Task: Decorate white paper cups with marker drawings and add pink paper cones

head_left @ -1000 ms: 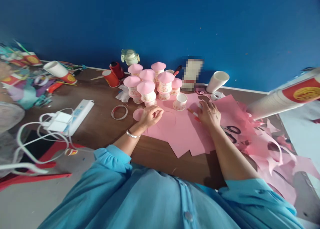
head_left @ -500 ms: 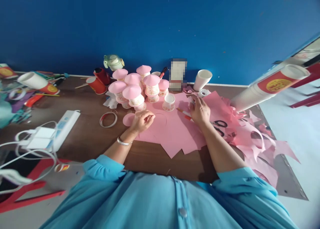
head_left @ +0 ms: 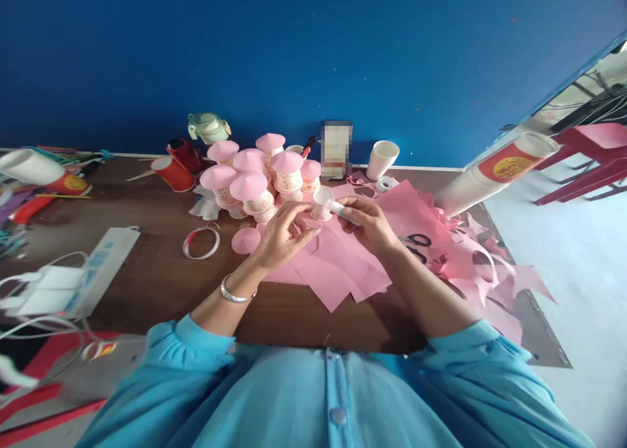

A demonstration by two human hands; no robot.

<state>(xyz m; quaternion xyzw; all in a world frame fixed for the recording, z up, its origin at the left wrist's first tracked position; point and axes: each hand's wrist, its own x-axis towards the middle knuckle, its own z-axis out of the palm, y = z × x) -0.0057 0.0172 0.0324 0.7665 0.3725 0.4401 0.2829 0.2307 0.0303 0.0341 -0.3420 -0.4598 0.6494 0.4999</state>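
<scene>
My right hand (head_left: pixel 365 223) is closed on a small white object (head_left: pixel 336 206), too small to make out, in front of a white cup piece (head_left: pixel 322 203) with a patterned base. My left hand (head_left: pixel 287 236) has its thumb and fingers apart, with nothing visible between them. It is over the left part of the pink paper sheets (head_left: pixel 336 272). Behind it stand several patterned cups with pink cone tops (head_left: pixel 249 187). Beside the left wrist lies a pink paper disc (head_left: pixel 245 240).
A roll of tape (head_left: pixel 200 242) and a power strip (head_left: pixel 105 265) lie at the left. Red spools (head_left: pixel 174 174) and a white cup (head_left: pixel 382 159) stand near the wall. Stacked cups (head_left: pixel 494 174), black scissors handles (head_left: pixel 416 241) and pink scraps (head_left: pixel 477 265) are at the right.
My right hand has moved left and toward me, bringing the small white object over beside the cup piece. My left hand's fingers have spread. The view has shifted a little to the right.
</scene>
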